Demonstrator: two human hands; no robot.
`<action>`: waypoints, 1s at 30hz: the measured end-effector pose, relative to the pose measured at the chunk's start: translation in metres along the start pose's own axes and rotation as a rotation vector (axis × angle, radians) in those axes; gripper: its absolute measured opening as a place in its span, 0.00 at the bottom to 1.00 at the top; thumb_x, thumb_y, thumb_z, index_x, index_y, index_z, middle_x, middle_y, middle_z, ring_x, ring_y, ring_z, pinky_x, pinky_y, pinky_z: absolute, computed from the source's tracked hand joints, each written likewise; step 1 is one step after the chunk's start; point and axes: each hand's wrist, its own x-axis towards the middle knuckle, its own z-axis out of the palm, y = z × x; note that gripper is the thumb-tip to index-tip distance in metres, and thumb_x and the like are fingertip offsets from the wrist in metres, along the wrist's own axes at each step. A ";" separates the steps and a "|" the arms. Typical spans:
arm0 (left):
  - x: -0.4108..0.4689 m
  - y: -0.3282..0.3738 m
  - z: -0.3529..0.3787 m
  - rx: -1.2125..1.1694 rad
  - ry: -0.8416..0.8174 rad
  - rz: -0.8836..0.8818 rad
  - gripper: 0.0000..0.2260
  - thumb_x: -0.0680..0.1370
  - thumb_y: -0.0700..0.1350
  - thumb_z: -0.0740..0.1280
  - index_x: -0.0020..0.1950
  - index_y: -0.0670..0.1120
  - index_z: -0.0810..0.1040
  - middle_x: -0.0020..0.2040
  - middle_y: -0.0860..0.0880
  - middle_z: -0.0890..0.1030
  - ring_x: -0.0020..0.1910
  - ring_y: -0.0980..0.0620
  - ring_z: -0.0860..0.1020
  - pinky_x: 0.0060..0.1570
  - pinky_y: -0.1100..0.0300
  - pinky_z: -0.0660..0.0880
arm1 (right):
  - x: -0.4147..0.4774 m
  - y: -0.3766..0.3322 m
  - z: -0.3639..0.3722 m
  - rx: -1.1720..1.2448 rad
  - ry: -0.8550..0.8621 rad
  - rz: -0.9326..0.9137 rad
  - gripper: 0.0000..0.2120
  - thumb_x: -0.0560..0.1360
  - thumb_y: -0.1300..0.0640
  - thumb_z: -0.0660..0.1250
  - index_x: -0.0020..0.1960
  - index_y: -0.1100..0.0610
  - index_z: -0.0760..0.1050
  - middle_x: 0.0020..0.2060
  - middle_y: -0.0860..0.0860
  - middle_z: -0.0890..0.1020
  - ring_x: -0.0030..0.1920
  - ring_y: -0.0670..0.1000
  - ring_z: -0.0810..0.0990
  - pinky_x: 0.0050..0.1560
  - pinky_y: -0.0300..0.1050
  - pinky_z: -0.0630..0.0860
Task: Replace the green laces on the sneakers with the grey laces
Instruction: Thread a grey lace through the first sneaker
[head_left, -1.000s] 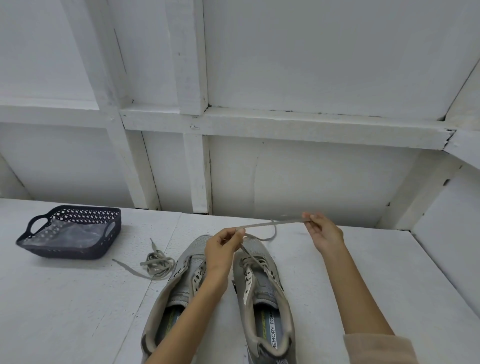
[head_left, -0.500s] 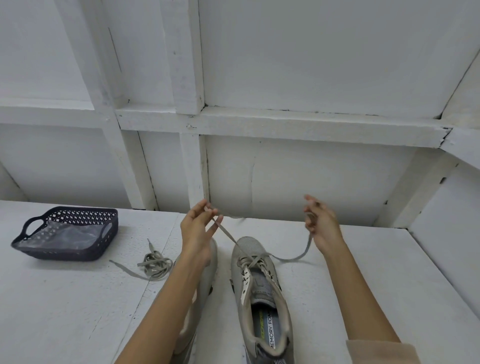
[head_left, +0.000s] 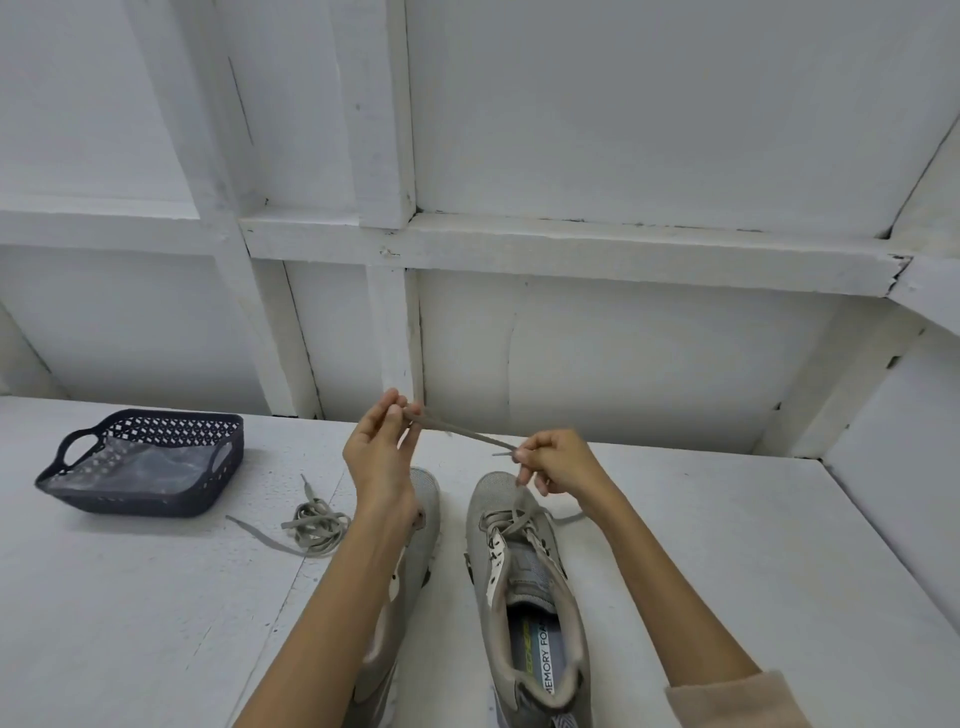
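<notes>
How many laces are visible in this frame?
2. One bundled lace lies on the table left of the left sneaker. The other lace runs from the right sneaker to the left hand and right hand. The left sneaker is partly covered; more may be hidden.

A white panelled wall (head_left: 623, 130) with raised battens (head_left: 571, 244) stands behind a white tabletop (head_left: 130, 623), evenly lit.

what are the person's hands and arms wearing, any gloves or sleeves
No gloves, rings or watch on the left hand or right hand. Both forearms are bare; a pale pinkish-beige sleeve shows on the right arm at the bottom edge.
</notes>
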 end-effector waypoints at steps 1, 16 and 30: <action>0.001 0.001 -0.002 -0.008 0.018 0.011 0.08 0.80 0.34 0.62 0.55 0.40 0.78 0.47 0.46 0.80 0.43 0.54 0.81 0.50 0.61 0.80 | 0.002 0.009 -0.005 -0.021 0.054 0.026 0.06 0.76 0.65 0.65 0.42 0.62 0.79 0.32 0.58 0.82 0.20 0.47 0.69 0.23 0.36 0.64; 0.017 0.013 -0.024 -0.131 0.295 0.144 0.08 0.81 0.34 0.61 0.56 0.39 0.78 0.48 0.45 0.81 0.44 0.53 0.81 0.52 0.58 0.80 | 0.010 0.085 -0.010 -0.015 0.345 0.228 0.10 0.71 0.68 0.66 0.32 0.63 0.79 0.23 0.55 0.79 0.19 0.49 0.70 0.23 0.37 0.67; -0.005 0.010 -0.036 0.591 -0.471 0.109 0.08 0.79 0.34 0.63 0.53 0.40 0.80 0.44 0.44 0.83 0.37 0.54 0.78 0.39 0.62 0.77 | -0.021 0.053 -0.034 0.069 0.101 -0.064 0.06 0.75 0.66 0.69 0.44 0.59 0.84 0.31 0.55 0.81 0.26 0.46 0.73 0.26 0.35 0.68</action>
